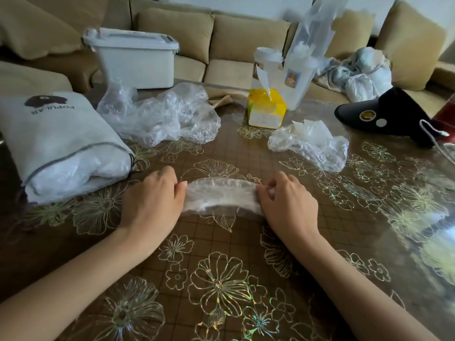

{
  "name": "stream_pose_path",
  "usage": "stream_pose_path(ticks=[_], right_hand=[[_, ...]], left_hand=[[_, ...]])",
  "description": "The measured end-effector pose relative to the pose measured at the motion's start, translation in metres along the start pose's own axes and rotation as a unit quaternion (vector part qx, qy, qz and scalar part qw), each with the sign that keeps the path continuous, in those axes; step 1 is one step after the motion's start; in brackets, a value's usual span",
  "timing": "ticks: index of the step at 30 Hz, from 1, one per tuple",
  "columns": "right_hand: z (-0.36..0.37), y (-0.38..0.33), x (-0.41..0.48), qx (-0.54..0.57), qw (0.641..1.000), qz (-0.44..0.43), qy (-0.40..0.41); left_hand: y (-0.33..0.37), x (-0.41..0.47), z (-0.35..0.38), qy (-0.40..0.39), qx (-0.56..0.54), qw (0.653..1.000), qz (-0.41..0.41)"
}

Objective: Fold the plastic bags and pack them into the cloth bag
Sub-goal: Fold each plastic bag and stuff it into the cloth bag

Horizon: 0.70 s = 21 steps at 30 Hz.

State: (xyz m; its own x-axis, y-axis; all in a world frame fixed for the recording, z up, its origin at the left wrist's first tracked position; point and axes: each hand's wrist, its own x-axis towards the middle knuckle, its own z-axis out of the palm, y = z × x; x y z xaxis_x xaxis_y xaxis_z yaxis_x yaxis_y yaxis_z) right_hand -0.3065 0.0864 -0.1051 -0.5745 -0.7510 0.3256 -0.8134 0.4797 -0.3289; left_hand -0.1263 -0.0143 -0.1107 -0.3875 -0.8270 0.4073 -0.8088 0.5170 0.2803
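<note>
**A:** What does each grip have hold of?

**B:** The left hand (pixel 154 195) and the right hand (pixel 286 198) each have fingers and thumb curled tight on one end of a folded plastic bag (pixel 221 196). It is drawn into a narrow band between the two grips, low over the worktop (pixel 221 254). I cannot tell whether it rests there or is just lifted.

**A:** Why by the ends?

**B:** I judge the pull keeps the slippery layers flat so the fold does not spring open. It also sets up bringing one end over the other.

**A:** And where does it go?

**B:** The cloth bag (pixel 56 134) lies on its side just outside the left grip. Its mouth is turned towards the hands, with white plastic showing inside. That makes a short carry.

**A:** What stands in the way?

**B:** That mouth sags nearly flat, so it may need one hand to hold it open. Beyond the grips sits a heap of crumpled plastic bags (pixel 167 116), and beyond the right grip a smaller crumpled bag (pixel 310 143), neither yet folded. Farther off are a yellow carton (pixel 267 109), a white lidded box (pixel 134 61) and a black visor (pixel 386 116).
</note>
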Motion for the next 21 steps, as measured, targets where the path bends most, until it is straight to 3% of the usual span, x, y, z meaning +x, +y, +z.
stream_pose_path(ticks=[5, 8, 10, 14, 19, 21], right_hand=[[0.000, 0.006, 0.005, 0.056, 0.998, 0.006, -0.008], [-0.008, 0.015, 0.011, 0.188, 0.981, 0.046, -0.001], [-0.014, 0.024, 0.013, 0.217, 0.974, 0.066, 0.001], [-0.022, 0.036, 0.016, 0.251, 0.964, 0.086, -0.025], [-0.031, 0.034, 0.017, 0.359, 0.927, 0.110, -0.003], [-0.033, 0.033, 0.017, 0.378, 0.919, 0.114, 0.029]], left_hand=[[0.007, 0.034, -0.017, -0.040, -0.017, 0.998, 0.044], [0.036, 0.048, -0.011, -0.221, -0.052, 0.967, 0.113], [0.050, 0.051, -0.002, -0.301, -0.065, 0.943, 0.123], [0.052, 0.059, 0.003, -0.283, -0.092, 0.943, 0.150], [0.058, 0.068, -0.025, -0.294, -0.246, 0.922, 0.063], [0.059, 0.067, -0.039, -0.300, -0.389, 0.870, -0.047]])
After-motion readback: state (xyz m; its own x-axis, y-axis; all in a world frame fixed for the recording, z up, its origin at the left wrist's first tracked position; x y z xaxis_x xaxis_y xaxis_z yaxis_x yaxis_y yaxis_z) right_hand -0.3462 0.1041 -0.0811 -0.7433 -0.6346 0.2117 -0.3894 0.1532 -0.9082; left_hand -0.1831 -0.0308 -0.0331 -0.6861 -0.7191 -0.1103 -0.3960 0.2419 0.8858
